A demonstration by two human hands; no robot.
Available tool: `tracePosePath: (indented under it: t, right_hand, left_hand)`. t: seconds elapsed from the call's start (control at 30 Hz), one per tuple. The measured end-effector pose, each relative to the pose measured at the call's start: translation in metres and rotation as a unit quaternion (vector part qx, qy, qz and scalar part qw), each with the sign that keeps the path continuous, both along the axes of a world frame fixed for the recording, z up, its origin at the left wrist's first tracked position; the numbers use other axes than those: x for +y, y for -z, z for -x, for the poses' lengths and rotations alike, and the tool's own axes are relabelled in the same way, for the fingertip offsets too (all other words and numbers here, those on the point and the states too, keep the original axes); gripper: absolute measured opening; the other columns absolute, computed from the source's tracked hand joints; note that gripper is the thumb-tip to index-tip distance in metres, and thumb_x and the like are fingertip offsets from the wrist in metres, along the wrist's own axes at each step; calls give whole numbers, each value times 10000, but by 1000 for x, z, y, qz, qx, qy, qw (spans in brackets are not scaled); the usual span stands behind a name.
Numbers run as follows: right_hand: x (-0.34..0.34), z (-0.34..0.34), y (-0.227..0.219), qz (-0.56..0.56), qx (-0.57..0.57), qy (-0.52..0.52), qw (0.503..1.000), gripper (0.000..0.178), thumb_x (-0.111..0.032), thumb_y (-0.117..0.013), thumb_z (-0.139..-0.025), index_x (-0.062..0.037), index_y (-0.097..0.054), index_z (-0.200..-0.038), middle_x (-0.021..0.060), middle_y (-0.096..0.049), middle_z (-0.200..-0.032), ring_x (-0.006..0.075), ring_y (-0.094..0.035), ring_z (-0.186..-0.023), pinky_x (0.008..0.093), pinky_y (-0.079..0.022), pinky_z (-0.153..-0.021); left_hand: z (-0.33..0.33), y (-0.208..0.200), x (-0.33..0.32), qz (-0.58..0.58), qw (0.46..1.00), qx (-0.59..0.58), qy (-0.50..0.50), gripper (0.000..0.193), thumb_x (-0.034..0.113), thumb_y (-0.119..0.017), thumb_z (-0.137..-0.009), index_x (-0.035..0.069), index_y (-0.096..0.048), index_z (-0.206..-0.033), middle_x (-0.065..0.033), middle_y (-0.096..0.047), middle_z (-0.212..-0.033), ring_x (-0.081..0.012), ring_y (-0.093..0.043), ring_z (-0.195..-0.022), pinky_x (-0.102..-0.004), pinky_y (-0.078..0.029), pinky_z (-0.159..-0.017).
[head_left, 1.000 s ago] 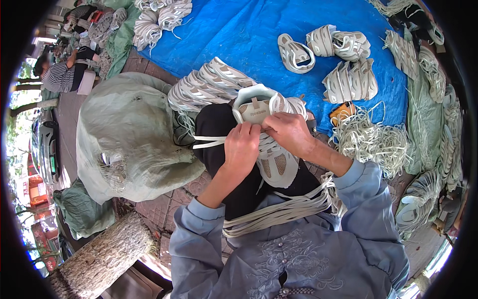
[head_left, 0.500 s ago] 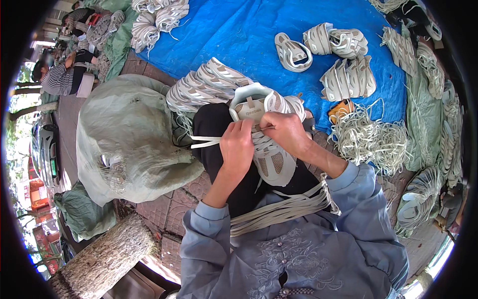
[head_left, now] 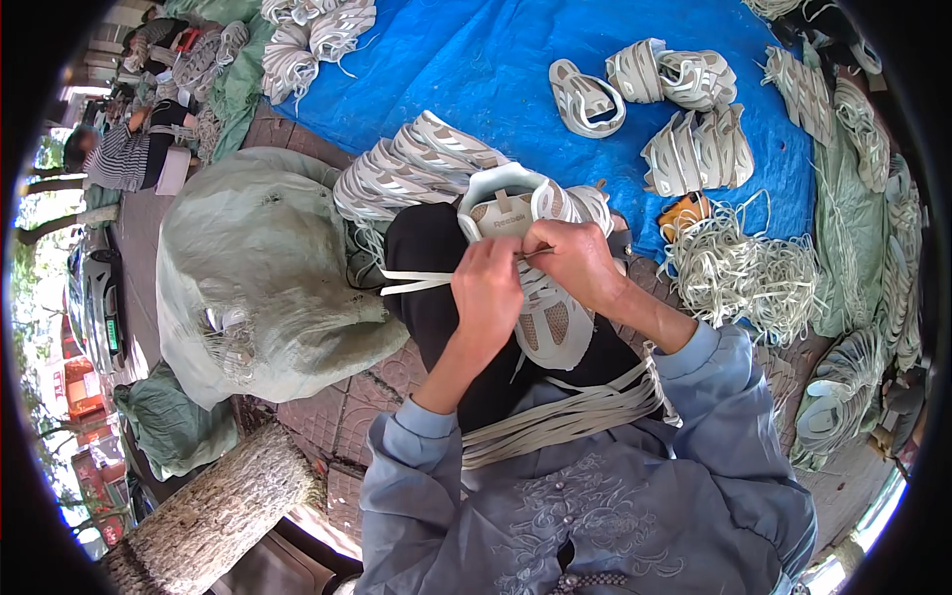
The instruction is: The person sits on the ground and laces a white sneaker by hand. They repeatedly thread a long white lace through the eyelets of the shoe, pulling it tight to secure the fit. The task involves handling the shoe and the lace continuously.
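A white and beige shoe upper (head_left: 551, 333) lies across my knees, its toe toward me and its tongue pointing away. My left hand (head_left: 488, 290) is closed on a white shoelace (head_left: 415, 282), and two flat ends of it stick out to the left. Close beside it, my right hand (head_left: 577, 260) pinches at the upper eyelets, where lace shows between the fingertips. The exact hold there is partly hidden by the fingers. Lacing crosses the front of the upper below both hands. A bundle of loose laces (head_left: 565, 421) rests over my lap.
Stacked shoe uppers (head_left: 416, 164) lie just beyond my knees. More uppers (head_left: 698, 151) sit on a blue tarp (head_left: 456, 59), near a tangled lace heap (head_left: 744, 273). A bulging pale sack (head_left: 268, 278) stands at left, by a stone post (head_left: 223, 501). Another person (head_left: 119, 157) sits far left.
My left hand has shifted slightly right, over the upper's middle, and the two hands are now closer together. The lace ends still trail to the left.
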State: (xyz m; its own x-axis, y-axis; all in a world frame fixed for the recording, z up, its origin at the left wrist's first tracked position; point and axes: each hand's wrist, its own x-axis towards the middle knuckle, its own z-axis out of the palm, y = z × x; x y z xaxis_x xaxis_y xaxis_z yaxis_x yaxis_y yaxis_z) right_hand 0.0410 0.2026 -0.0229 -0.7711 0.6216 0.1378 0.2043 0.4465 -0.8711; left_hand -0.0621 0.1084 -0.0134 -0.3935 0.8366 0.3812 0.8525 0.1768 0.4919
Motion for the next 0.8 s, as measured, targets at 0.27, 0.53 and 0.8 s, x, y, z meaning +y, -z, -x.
tracePosePath:
  t: [0.27,0.53,0.8]
  right_hand:
    - [7,-4,-9,179,-28,-45,982,42,-55,-593,-682,-67,-560,-704,80,-596,-635,192,-591,-550,319,-460,-518]
    - [21,12,-8,-188,1,-46,981,213,-10,-581,-662,-103,-535,-848,42,-576,-601,199,-564,-509,319,-432,-461]
    - [22,18,-16,-362,-4,-110,926,219,-43,-581,-618,-83,-493,-815,32,-532,-568,212,-569,-548,352,-430,-494]
  left_hand:
    - [-19,5,-4,-18,999,23,-38,251,-66,-548,-615,60,-528,-831,-101,-543,-682,-273,-543,-646,-364,-448,-542]
    - [6,-20,-12,54,867,-491,-73,174,-48,-422,-790,4,-514,-928,-119,-613,-801,-174,-577,-488,-275,-437,-405]
    - [-1,1,-5,8,987,-154,-36,234,-36,-515,-711,49,-526,-928,-136,-607,-764,-253,-595,-577,-314,-458,-465]
